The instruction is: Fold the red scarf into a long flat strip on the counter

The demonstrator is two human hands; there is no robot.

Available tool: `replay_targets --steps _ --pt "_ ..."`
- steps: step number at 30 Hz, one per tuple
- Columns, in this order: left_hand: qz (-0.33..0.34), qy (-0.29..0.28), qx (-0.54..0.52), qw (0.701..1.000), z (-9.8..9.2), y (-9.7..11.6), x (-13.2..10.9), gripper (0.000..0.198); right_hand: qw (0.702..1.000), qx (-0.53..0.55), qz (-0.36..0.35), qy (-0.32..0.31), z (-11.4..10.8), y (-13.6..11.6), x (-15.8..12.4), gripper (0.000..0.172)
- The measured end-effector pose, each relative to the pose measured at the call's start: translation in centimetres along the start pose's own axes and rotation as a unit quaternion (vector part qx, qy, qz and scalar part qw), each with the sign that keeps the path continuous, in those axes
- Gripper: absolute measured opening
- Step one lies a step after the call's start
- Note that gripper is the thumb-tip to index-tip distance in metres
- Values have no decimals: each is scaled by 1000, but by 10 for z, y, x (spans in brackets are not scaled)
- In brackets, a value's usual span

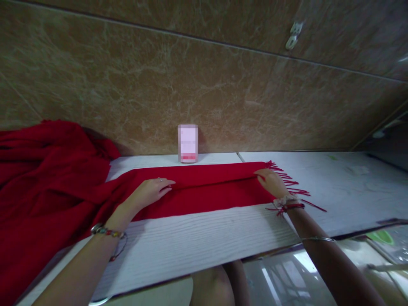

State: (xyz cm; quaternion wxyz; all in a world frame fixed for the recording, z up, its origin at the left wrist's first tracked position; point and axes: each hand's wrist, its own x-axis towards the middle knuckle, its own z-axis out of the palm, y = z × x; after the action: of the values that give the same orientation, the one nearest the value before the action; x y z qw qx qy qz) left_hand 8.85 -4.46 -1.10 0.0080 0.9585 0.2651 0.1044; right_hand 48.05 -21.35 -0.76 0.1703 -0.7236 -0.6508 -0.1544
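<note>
A red scarf point(210, 197) lies stretched across the white board, with a lengthwise fold edge running along its middle. On that edge, toward the bunched part of the cloth, my left hand point(151, 193) has its thumb and fingertips closed on the fabric. Near the fringed end, my right hand point(272, 182) grips the same edge between its fingers and thumb. Red tassels point(295, 189) spread out past my right hand and partly under the wrist. The undersides of both hands are hidden.
A heap of red cloth point(41, 178) covers the left side and hangs over the front edge. A phone point(188, 143) leans upright against the brown marbled wall point(134, 85). The white board point(204, 238) ends just before my knees. A green basin point(381, 236) is below at right.
</note>
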Motion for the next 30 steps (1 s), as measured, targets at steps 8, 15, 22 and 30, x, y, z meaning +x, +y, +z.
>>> replay_targets --steps 8,15,22,30 --pt "-2 2 -9 1000 -1 -1 0 36 995 20 52 88 9 -1 4 26" --pt "8 -2 -5 1000 -2 -1 0 36 997 31 6 72 -6 9 -2 24" --pt "1 -14 -12 1000 -1 -1 -1 35 994 52 -86 -52 10 9 -18 26" --pt "2 -3 9 1000 -1 -1 0 37 986 -38 -135 -88 0 14 -9 32"
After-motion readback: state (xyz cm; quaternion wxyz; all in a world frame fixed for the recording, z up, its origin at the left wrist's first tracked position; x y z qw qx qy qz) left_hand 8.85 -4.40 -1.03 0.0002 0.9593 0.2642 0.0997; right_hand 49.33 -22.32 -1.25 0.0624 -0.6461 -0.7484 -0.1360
